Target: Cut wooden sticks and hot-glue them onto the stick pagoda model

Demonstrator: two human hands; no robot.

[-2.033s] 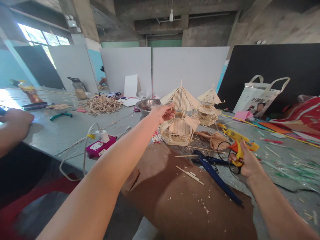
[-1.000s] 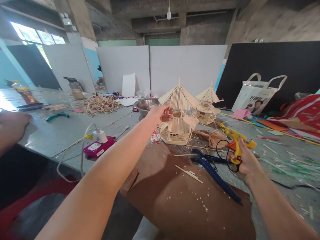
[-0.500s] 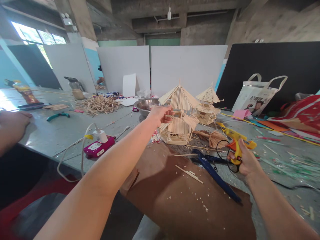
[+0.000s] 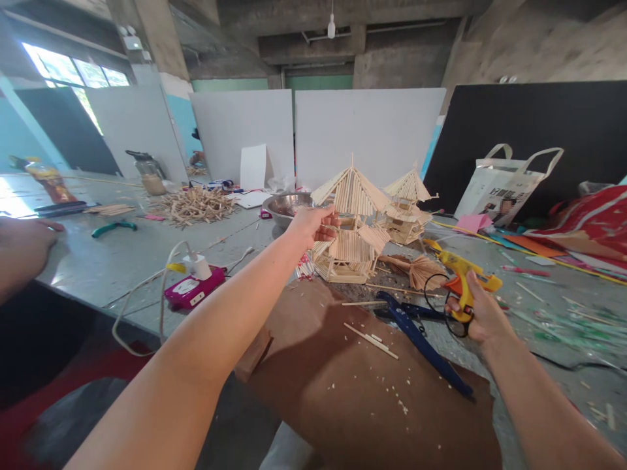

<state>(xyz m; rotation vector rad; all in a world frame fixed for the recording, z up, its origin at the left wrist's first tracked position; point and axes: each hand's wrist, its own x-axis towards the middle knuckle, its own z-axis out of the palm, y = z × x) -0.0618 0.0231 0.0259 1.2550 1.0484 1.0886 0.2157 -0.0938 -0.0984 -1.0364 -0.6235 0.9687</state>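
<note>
Ahead of me stands a pavilion model (image 4: 345, 251) built of thin wooden sticks, with a pointed upper roof and a wider lower roof. My left hand (image 4: 313, 225) reaches to its left side, fingers curled in at the gap between the two roofs; the fingertips are partly hidden. On the right, my right hand (image 4: 482, 313) is wrapped round the handle of a yellow glue gun (image 4: 458, 266), whose nozzle points left toward the model. Folded brown paper (image 4: 421, 271) lies between them. Long blue-handled cutters (image 4: 424, 349) and a few loose sticks (image 4: 371, 341) rest nearer to me.
A second stick pavilion (image 4: 406, 212) stands behind, near a metal bowl (image 4: 284, 207). Further left are a stick pile (image 4: 198, 207), teal pliers (image 4: 114, 226) and a purple power strip (image 4: 193, 288) with cables. Another person's hand (image 4: 27, 251) rests at the left edge. A tote bag (image 4: 494, 186) stands right.
Almost nothing differs. Both my hands keep their places at the model and on the glue gun; the other person's hand at the left has shifted slightly.
</note>
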